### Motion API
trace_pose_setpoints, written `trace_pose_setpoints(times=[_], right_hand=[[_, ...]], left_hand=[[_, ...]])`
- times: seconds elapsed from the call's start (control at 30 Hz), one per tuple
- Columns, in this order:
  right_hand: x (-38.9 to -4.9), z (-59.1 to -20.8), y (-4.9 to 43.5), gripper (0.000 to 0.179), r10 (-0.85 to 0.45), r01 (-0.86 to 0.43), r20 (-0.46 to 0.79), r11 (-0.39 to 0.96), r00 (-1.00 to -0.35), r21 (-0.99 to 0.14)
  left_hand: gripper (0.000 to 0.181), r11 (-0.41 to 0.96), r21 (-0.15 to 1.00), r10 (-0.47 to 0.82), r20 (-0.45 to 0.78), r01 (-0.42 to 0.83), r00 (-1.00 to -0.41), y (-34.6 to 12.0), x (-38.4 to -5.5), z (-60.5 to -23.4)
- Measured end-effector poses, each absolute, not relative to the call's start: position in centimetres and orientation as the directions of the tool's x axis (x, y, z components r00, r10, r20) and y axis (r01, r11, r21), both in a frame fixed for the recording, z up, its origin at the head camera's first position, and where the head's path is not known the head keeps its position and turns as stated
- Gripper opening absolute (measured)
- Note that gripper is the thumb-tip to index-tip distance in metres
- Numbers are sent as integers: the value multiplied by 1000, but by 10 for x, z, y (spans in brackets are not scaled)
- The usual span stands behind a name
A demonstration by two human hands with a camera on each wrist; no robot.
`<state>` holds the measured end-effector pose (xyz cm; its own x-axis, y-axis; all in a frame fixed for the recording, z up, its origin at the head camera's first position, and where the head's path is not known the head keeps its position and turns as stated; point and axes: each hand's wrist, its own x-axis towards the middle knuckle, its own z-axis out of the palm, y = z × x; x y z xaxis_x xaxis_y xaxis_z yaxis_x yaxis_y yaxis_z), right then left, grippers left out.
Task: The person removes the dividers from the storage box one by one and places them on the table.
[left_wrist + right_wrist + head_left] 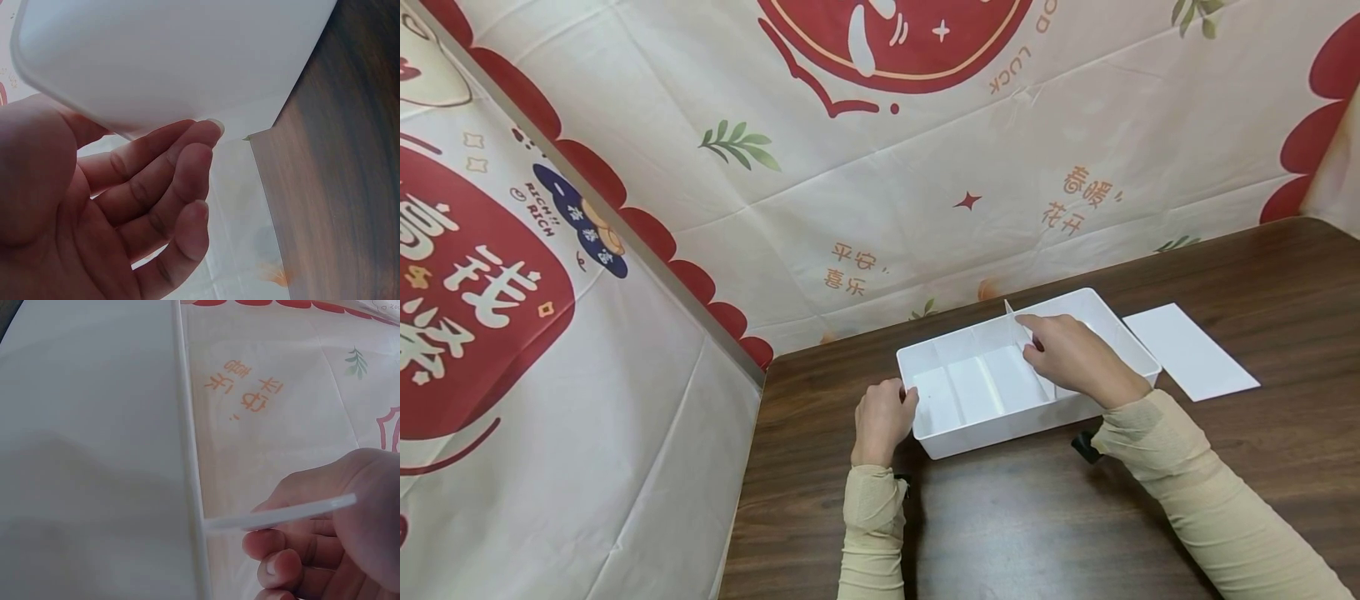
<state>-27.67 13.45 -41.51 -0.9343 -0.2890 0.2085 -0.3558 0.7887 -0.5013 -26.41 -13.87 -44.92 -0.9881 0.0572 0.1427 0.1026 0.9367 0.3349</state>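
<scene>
A white plastic box (1000,428), shallow and rectangular, sits on the table with low ridges across its inside. My left hand (882,419) grips its left end wall, thumb at the rim and fingers curled along the outside, as the left wrist view of the hand (144,194) shows. Over the box's right half, my right hand (1071,354) pinches a thin white divider (1012,312) that stands crosswise in the box. In the right wrist view the divider (281,515) juts above the box rim (190,425), between thumb and fingers. Its lower part is mostly hidden behind the hand.
A flat white panel (1195,352) lies right of the box. Brown wood-grain table (1000,533) extends in front. Printed cloth (887,183) hangs along the back edge, and another cloth panel (647,467) closes off the left side. Beige wraps (1202,475) cover both forearms.
</scene>
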Motion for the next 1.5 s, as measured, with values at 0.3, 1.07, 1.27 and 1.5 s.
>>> trace_pose_setpoints(times=[0.3,1.07,1.27,1.5], right_hand=[[-277,-417,134,45,-283,-364,233,792,-930,-490],[-275,-409,134,44,-282,-355,218,796,-934,-490],[-276,-409,135,43,-280,-364,239,792,-930,-489],[-275,-408,135,43,-280,-364,237,791,-930,-491]], left_hand=[[36,935,340,56,151,105,-987,-139,-263,-449],[34,936,335,60,142,105,-988,-139,-264,-449],[33,938,331,59,142,104,-988,-139,-264,-449],[33,939,329,56,141,100,-988,-139,-264,-450]])
